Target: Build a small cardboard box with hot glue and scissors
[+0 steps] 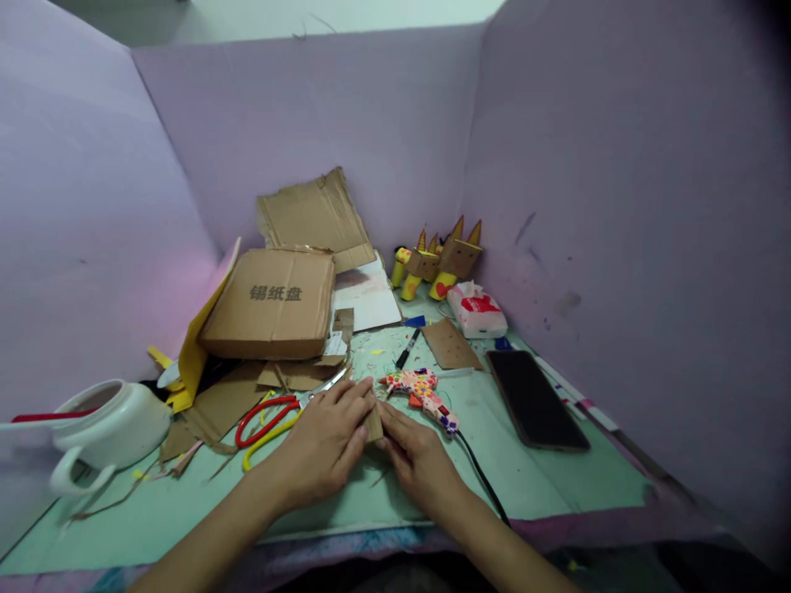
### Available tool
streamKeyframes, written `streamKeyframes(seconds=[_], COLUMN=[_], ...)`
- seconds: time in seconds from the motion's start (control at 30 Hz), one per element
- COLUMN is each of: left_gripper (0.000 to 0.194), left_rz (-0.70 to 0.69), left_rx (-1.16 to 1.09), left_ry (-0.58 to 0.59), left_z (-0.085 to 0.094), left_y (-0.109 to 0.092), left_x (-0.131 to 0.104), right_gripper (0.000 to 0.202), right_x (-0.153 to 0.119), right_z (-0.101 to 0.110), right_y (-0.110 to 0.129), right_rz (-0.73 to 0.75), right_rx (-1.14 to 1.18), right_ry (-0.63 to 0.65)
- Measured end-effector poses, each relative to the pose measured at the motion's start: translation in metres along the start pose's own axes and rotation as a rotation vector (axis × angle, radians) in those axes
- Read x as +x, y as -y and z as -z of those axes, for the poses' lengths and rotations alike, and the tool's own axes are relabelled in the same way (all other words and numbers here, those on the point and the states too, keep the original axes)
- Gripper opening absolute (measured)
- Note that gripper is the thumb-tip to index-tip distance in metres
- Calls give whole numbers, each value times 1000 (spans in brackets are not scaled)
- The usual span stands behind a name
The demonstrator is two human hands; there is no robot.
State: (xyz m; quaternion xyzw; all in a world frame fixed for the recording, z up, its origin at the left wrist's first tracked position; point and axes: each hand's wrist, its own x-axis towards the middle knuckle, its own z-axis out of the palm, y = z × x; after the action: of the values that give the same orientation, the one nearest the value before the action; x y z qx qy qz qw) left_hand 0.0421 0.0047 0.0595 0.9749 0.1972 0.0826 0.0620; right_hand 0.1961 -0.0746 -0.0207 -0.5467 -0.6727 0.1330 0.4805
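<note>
Between my two hands, at the front middle of the table, is a small piece of brown cardboard. My left hand is closed on its left side, with the fingers laid over it. From the right, my right hand pinches its edge; part of the piece is hidden by the fingers. Scissors with red and yellow handles lie just left of my left hand. Beyond my right hand rests a flower-patterned glue gun, its nozzle pointing left and its black cord running toward the front edge.
A cardboard box and scraps fill the left side, beside a white pot. A black marker, cardboard sheet, tissue pack and phone lie right. Horned cardboard figures stand behind. Lilac walls enclose the table.
</note>
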Motion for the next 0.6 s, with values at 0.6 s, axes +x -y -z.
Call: streamKeyframes(seconds=[0.6], left_gripper=[40], left_rz=[29], left_rx=[-36], left_ry=[22], left_z=[6], left_y=[-3], left_x=[-5], right_gripper=[43], right_x=[-2], right_z=[-1], right_y=[-6], right_rz=[-29], right_rx=[17], right_ry=[36])
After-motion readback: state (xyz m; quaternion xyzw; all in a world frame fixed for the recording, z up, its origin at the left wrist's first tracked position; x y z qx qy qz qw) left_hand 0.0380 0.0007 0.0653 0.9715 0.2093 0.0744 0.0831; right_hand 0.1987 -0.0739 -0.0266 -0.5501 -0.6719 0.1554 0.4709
